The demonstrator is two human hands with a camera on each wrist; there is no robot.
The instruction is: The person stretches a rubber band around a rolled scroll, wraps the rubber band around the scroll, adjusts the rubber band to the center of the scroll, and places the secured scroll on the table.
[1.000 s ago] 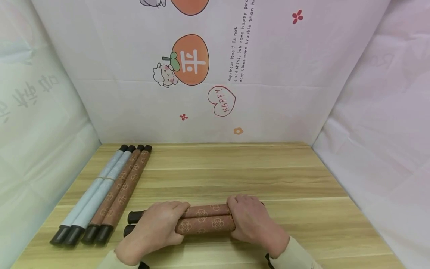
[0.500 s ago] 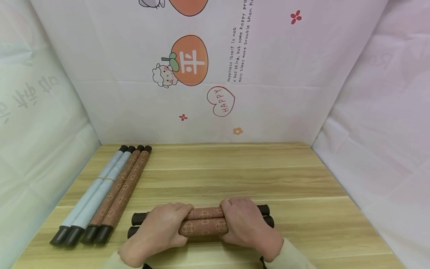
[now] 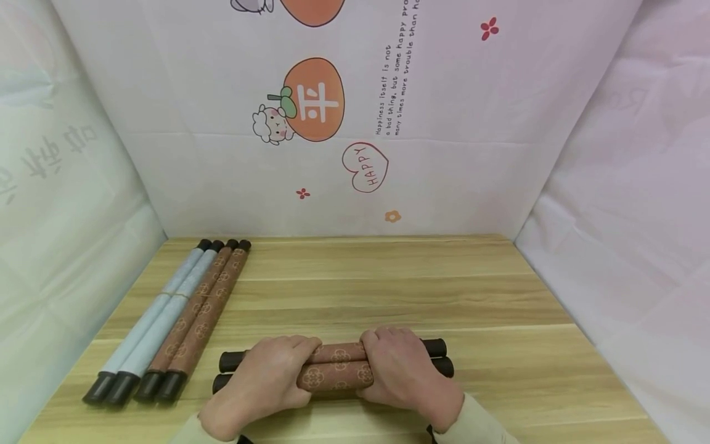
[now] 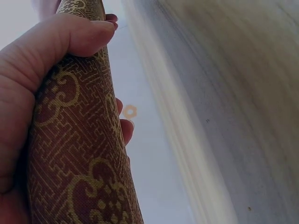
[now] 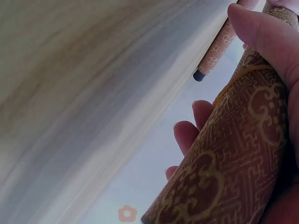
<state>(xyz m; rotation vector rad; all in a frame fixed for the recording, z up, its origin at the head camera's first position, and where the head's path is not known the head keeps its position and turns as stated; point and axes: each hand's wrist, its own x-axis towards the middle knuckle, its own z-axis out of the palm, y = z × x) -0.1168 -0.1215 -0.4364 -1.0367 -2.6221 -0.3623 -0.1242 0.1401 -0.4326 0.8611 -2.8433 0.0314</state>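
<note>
Two rolled hanging scrolls lie crosswise near the front of the table, a front scroll [image 3: 335, 375] and a back scroll [image 3: 339, 353], side by side. Both are brown with gold flower patterns and black end knobs. My left hand [image 3: 272, 376] grips the pair left of the middle. My right hand [image 3: 402, 373] grips them farther right, leaving a short patterned stretch between the hands. Curled fingertips [image 4: 126, 130] show beyond the scroll in the left wrist view. Near my right thumb, a yellowish band [image 5: 259, 68] runs round the scroll. My palms hide much of the pair.
On the left of the wooden table [image 3: 388, 283] lie two pale blue scrolls [image 3: 158, 324] and two brown scrolls [image 3: 208, 308] with black ends, lengthwise. A thin band [image 3: 180, 295] crosses them. White printed cloth [image 3: 444, 172] walls the back and both sides.
My right hand has slid left along the two scrolls, baring their black right ends. The scrolls and my left hand have shifted slightly right. The scrolls at the left stay put.
</note>
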